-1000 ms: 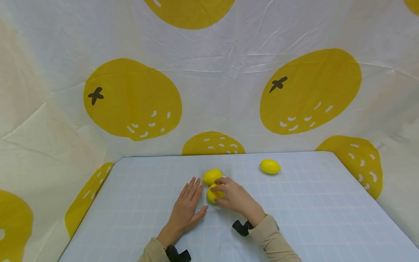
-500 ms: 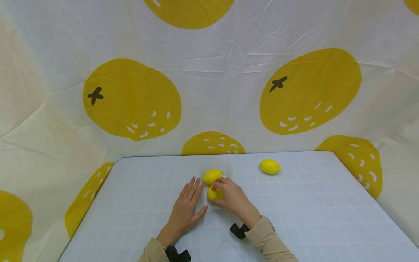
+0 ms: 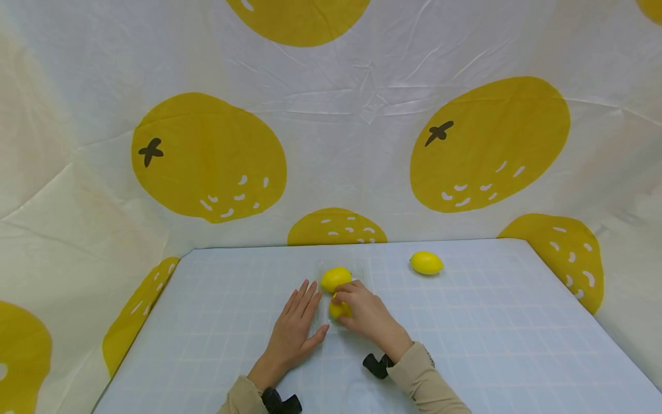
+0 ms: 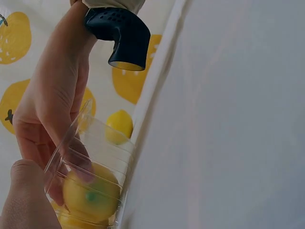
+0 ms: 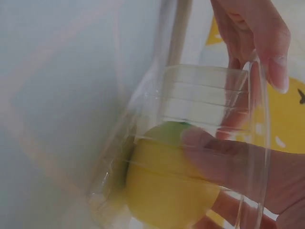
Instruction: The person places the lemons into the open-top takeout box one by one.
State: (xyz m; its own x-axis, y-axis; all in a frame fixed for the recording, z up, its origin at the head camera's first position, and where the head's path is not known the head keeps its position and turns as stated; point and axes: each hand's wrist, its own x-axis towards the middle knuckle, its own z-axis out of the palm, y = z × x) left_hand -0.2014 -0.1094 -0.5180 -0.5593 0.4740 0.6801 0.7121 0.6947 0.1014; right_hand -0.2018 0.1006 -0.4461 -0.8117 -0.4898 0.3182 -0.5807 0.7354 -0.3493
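A clear plastic box [image 5: 205, 78] stands in front of me, its walls showing best in the wrist views. Two yellow lemons lie in it: a far lemon [image 3: 335, 279] and a near lemon [image 3: 339, 310]. My right hand [image 3: 371, 315] reaches into the box and grips the near lemon, its thumb on the lemon's side seen through the plastic in the right wrist view. With fingers extended, my left hand [image 3: 292, 333] rests along the box's left side. The right hand covers part of the near lemon and of the box's right side.
Another lemon [image 3: 426, 263] lies at the back right of the table, outside the box. A pale checked cloth [image 3: 481, 333] covers the table. Behind it hangs a white curtain [image 3: 351, 155] with large yellow fruit prints.
My right hand's fingers have closed round the near lemon, and the hand has shifted slightly left. The left hand, the far lemon and the lemon outside have stayed put.
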